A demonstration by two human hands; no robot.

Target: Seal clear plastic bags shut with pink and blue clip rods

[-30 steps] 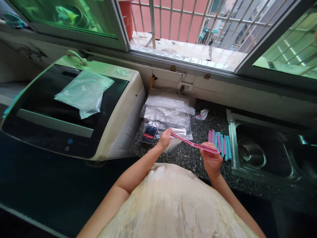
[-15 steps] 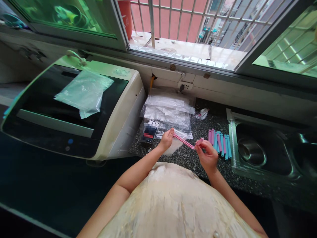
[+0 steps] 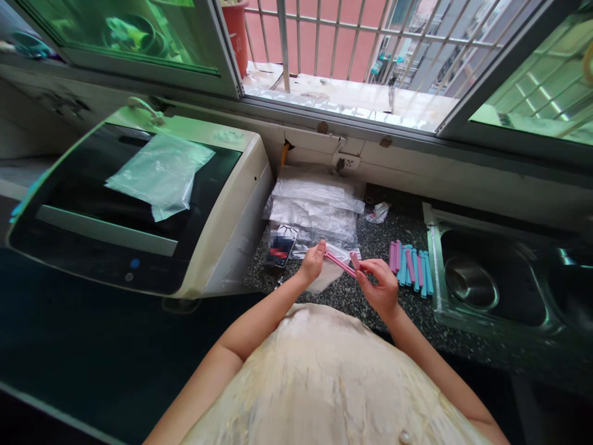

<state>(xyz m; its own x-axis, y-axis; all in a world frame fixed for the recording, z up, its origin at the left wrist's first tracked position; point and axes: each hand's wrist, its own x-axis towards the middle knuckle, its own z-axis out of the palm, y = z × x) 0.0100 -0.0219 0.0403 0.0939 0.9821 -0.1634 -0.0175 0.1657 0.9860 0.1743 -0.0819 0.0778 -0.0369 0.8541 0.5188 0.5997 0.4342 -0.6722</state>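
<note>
A pink bag sealing clip (image 3: pixel 340 262) is stretched between my two hands, over the counter's front part. My left hand (image 3: pixel 314 262) pinches its left end. At the other end, my right hand (image 3: pixel 378 285) grips the clip, where a short pink part sticks up at an angle. A clear plastic bag (image 3: pixel 324 278) hangs below the clip near my left hand; whether the clip's jaws are around it I cannot tell. Several pink and blue clips (image 3: pixel 411 267) lie in a row to the right of my right hand. Behind my hands, clear plastic bags (image 3: pixel 315 207) lie spread on the counter.
A washing machine (image 3: pixel 227 247) stands at left with a plastic bag (image 3: pixel 162 173) on its lid. A phone-like item (image 3: pixel 280 246), partly blurred out, lies near my left hand. At right is a metal sink (image 3: pixel 500 272) holding a steel bowl (image 3: pixel 470 282). A crumpled wrapper (image 3: pixel 378 212) lies near the wall.
My right hand has moved left, towards my left hand, and the short pink part of the clip now stands more upright. My left hand has stayed in place.
</note>
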